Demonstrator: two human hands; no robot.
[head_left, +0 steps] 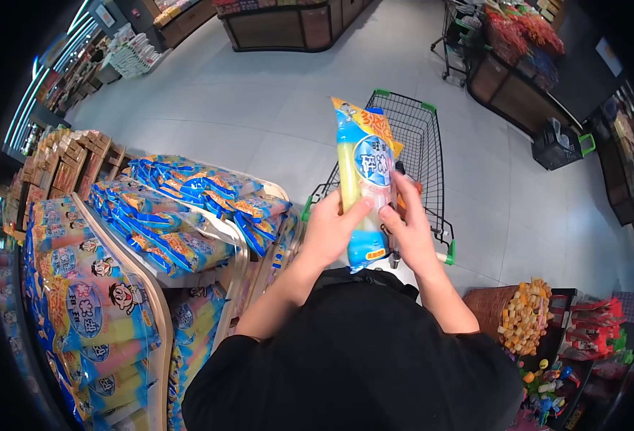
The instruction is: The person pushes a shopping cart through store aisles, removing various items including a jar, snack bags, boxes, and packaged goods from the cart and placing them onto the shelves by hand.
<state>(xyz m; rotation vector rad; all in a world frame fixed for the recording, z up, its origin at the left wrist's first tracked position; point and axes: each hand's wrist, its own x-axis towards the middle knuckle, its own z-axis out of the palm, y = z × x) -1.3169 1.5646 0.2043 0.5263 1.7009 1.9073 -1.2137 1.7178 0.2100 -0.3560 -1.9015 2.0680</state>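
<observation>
A blue and yellow bag of ice pops is held upright in front of my chest. My left hand grips its left edge, the thumb lying across the front. On the right side my right hand holds the same bag, its thumb on the front and its fingers along the edge. Beyond the bag stands a wire shopping cart with green corners, partly hidden by the bag and my hands. Something orange shows behind my right fingers, too covered to name.
Similar bags lie piled on a display shelf at my left, with more bags below. A black basket sits on the floor at right. Other shopping carts stand farther back. Snack displays are at lower right.
</observation>
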